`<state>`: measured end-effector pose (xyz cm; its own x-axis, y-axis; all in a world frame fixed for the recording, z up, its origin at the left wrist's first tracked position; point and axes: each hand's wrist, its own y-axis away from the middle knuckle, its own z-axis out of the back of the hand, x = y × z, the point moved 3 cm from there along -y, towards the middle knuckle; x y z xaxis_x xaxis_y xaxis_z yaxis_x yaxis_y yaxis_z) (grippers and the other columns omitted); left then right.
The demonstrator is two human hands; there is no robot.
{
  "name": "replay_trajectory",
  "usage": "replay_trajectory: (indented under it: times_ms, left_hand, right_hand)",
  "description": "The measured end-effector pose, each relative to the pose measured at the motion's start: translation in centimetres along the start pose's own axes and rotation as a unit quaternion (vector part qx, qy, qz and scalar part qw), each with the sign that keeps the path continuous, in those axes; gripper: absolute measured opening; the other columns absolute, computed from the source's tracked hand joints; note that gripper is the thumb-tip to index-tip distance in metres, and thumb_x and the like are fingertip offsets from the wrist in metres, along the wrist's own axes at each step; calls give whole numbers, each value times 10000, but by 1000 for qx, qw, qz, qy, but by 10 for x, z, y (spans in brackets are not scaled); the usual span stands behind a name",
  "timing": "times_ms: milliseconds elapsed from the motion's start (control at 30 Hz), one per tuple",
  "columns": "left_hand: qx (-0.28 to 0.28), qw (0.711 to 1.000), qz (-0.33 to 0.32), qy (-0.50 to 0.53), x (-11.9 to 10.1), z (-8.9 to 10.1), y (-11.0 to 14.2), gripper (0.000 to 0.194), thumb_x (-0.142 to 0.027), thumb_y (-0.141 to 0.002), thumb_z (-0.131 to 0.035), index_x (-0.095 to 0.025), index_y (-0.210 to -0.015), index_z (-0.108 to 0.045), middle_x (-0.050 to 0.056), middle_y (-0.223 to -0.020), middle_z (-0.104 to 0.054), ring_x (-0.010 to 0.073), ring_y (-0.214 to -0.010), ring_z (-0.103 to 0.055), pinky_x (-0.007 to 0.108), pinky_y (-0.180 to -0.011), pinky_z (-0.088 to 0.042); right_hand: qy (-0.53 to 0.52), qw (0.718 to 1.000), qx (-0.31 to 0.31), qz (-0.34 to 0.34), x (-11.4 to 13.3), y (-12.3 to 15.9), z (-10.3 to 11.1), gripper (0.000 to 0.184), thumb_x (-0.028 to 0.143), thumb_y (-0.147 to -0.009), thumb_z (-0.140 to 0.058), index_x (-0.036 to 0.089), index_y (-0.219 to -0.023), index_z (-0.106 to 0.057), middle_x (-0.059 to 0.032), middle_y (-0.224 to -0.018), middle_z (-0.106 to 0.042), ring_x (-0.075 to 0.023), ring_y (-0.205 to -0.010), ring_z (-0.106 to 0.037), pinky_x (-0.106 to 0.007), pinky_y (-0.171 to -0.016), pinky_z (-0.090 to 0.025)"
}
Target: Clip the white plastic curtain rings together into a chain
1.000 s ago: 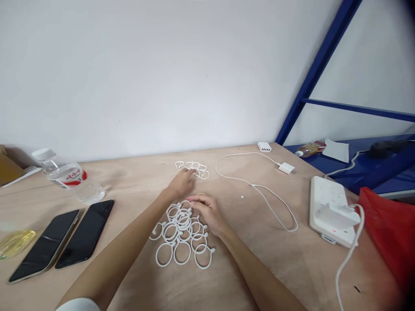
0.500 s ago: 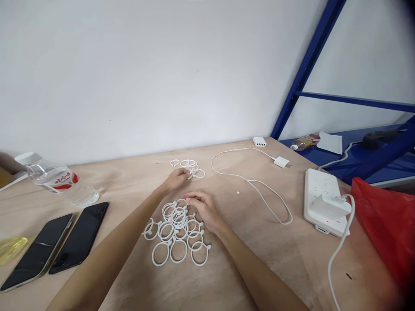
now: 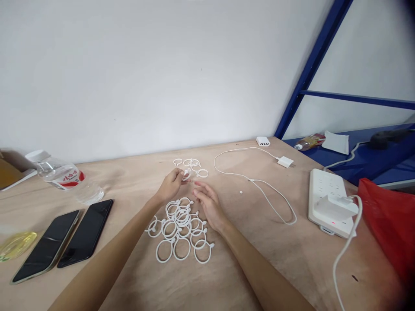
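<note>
Between the thumb and fingers of my left hand (image 3: 171, 183) is a white curtain ring (image 3: 186, 175) with a small tab, held just above the table. My right hand (image 3: 207, 202) hovers to the right of it, fingers apart and bent, holding nothing that I can see. Below both hands lies an overlapping pile of several white curtain rings (image 3: 182, 250), each with a small round tab. A smaller group of loose rings (image 3: 202, 173) rests farther back, beyond my left hand.
At left are two phones (image 3: 86, 233), a tilted water bottle (image 3: 66, 177) and a coiled yellow item (image 3: 17, 246). On the right lie a white cable (image 3: 275, 196) with its plug (image 3: 285, 162), a power strip (image 3: 329, 198) and a red bag (image 3: 382, 224). A blue frame (image 3: 303, 82) stands behind.
My left hand has come back from the far rings with a ring in its fingers. My right hand has lifted off the pile, moving up towards the left. The view has shifted slightly.
</note>
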<state>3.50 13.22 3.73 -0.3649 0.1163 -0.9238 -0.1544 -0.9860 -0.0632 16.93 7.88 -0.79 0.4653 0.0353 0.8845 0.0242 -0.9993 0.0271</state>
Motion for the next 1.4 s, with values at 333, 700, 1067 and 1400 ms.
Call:
replay_trajectory:
  times_ms: [333,700,1067,1400]
  left_hand:
    - [-63,986,-89,-129,-20,-22,72,211,-375,-890,-419,-195,-938,-518,33,-853,-637,163,-760,-605,301,-705,-462]
    - [-53,975,-112,-184,-17,-14,75,265,-413,-833,-540,-189,-931,-641,34,-836,-603,154,-746,-539,279,-693,-455]
    - [-59,970,-97,-213,-19,-17,78,273,-346,-851,-518,-177,-1051,-597,51,-922,-578,164,-812,-542,292,-767,-451]
    - [-25,965,-85,-246,-22,-23,82,243,-319,-868,-459,-187,-907,-660,45,-808,-590,174,-777,-543,288,-701,-437]
  right_hand:
    - [-28,999,43,-1,3,3,-5,213,376,-690,-715,199,-808,-707,-17,-779,-662,-135,-707,-554,-269,-667,-404]
    - [-119,987,84,-74,9,3,-7,186,342,-652,-762,190,-751,-723,-11,-719,-669,-123,-693,-563,-267,-703,-427]
    - [-103,988,80,-77,6,1,-6,140,295,-669,-752,183,-743,-713,-11,-764,-663,-115,-707,-548,-249,-679,-418]
    - [-34,994,85,-56,0,4,-6,175,339,-696,-701,178,-656,-646,25,-612,-564,-109,-609,-478,-242,-607,-375]
